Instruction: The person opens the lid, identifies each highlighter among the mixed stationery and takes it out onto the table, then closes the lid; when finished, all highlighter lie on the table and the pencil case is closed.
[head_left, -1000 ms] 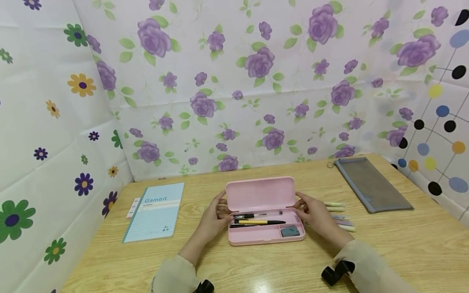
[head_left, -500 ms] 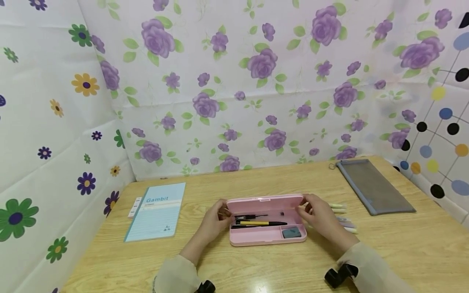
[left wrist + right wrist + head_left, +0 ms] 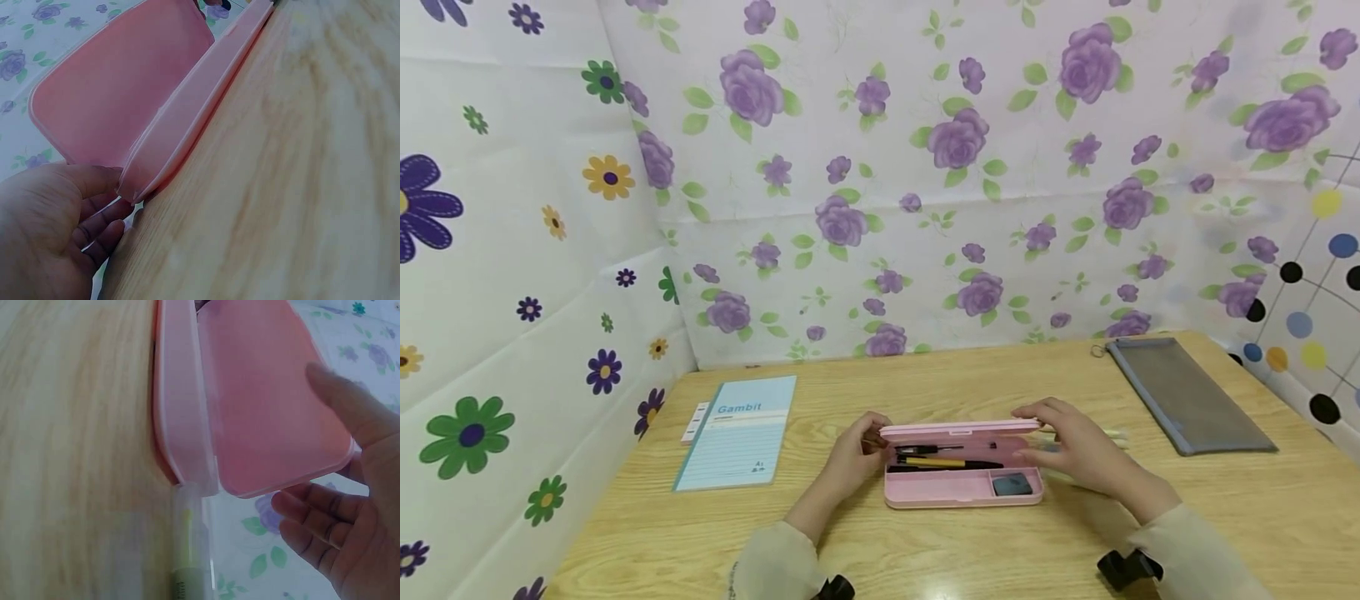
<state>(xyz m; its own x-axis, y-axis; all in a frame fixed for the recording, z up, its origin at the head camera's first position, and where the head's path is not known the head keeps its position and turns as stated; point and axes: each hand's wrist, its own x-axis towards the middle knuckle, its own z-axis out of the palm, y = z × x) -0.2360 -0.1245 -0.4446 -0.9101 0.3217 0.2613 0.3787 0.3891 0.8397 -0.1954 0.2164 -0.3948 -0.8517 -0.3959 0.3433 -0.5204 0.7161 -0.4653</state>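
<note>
A pink pencil case [image 3: 962, 492] lies mid-table, its lid [image 3: 958, 430] tilted low over the base with a narrow gap left. In the gap I see a black pen [image 3: 925, 450], a yellow pen [image 3: 943, 462] and a grey eraser [image 3: 1011, 483]. My left hand [image 3: 871, 440] holds the case's left end, thumb at the lid corner [image 3: 125, 181] and fingers [image 3: 103, 234] curled below. My right hand [image 3: 1037, 417] grips the lid's right end, with the thumb [image 3: 350, 406] on the lid's outer face [image 3: 262, 406] and the fingers [image 3: 312, 512] under its edge.
A light-blue "Gambit" notebook [image 3: 737, 433] lies at the left, a grey mesh pouch [image 3: 1187, 396] at the back right. Several pale highlighters [image 3: 1116, 434] lie on the wooden table [image 3: 1000, 550] behind my right hand; one [image 3: 187, 550] touches the case. Flowered sheets wall in the table.
The lid has swung down from upright to almost flat over the base, and both hands have followed it down. The contents have not moved.
</note>
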